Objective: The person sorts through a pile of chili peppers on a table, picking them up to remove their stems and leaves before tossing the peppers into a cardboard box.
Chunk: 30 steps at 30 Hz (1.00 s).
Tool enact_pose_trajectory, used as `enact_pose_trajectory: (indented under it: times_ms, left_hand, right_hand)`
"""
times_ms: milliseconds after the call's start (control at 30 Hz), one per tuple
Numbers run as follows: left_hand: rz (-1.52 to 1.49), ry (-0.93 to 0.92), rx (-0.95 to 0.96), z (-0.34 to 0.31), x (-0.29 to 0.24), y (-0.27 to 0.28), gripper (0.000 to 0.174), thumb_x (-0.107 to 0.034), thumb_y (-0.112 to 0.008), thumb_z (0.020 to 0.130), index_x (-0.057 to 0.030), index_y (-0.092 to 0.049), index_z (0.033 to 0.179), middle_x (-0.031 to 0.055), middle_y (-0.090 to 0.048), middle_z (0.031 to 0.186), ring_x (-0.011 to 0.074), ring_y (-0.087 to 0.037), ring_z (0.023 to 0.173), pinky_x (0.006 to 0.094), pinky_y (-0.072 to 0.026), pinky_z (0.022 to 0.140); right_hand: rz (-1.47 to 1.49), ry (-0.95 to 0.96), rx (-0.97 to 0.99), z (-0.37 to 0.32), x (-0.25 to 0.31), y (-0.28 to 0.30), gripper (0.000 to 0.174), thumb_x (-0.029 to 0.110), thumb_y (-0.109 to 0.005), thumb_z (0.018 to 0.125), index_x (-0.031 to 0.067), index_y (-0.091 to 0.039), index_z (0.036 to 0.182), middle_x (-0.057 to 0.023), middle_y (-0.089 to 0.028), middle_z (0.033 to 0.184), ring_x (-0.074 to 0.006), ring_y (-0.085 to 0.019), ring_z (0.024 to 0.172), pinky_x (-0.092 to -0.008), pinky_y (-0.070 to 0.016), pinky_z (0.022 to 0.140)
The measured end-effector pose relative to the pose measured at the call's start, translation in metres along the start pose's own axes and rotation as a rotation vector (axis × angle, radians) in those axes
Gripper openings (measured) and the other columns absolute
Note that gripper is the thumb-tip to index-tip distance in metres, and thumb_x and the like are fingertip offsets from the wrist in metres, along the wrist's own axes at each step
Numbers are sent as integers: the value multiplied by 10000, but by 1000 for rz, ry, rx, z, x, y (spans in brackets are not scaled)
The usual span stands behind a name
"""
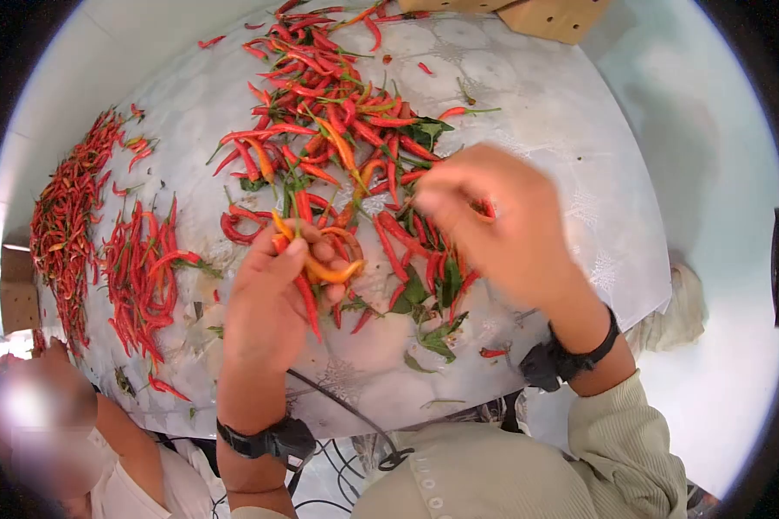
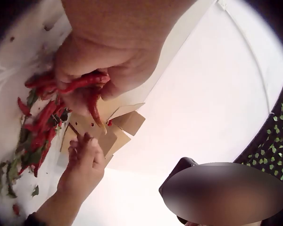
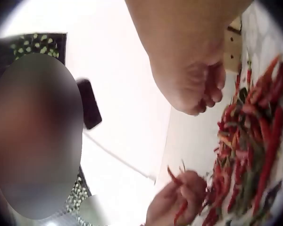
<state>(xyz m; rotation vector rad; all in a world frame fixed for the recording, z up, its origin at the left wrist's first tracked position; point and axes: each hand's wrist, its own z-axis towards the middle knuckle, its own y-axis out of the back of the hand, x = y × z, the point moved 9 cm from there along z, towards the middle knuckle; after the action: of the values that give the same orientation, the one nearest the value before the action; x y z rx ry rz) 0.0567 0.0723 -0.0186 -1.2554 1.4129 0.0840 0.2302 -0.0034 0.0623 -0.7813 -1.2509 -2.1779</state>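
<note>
Several chili peppers sit in my left hand (image 1: 264, 307), which grips them between thumb and curled fingers. An orange chili (image 1: 337, 273) bends across the fingers, and a red chili (image 1: 308, 307) points down below them. In the left wrist view a red chili (image 2: 94, 104) hangs from the grip. My right hand (image 1: 510, 229), blurred, is over the right side of the chili pile (image 1: 320, 86). Its fingers (image 3: 212, 89) are curled in the right wrist view, with no chili showing in them there. Red chilies and green leaves (image 1: 413, 294) lie under and between the two hands.
A sorted bunch of red chilies (image 1: 143, 277) lies left of my left hand; a bigger heap (image 1: 73, 225) is farther left. Cardboard boxes (image 1: 554, 19) stand at the far edge. A cable (image 1: 346, 406) crosses the near edge of the table (image 1: 614, 233). Another person (image 1: 134, 441) is at lower left.
</note>
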Motion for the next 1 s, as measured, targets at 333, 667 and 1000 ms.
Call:
enact_pose_trajectory:
  times_ms: [333,667,1000]
  left_hand:
    - [-45,50,-25,0,4,0,207,-55,-548,851,-54,-478,1045,53,-515,849,151,-530,709,302,-459,604]
    - [8,51,47,-3,2,-6,283,6,-563,801,-47,-488,1069,45,-521,874,110,-497,669,237,-374,524]
    - [-47,64,39,-2,5,-3,227,-68,-483,886,-3,-479,1103,123,-602,922,168,-582,714,246,-449,521]
  right_hand:
    - [-342,-243,201,-8,-67,2,185,113,-670,725,36,-618,885,-117,-590,797,-237,-583,702,-334,-469,647]
    - [-509,-215,131,-7,-65,8,204,98,-628,686,41,-611,881,-128,-587,773,-288,-590,718,-369,-474,665]
    - [-523,-245,142,-5,-64,7,160,121,-608,695,48,-606,837,-165,-582,765,-350,-576,761,-439,-462,669]
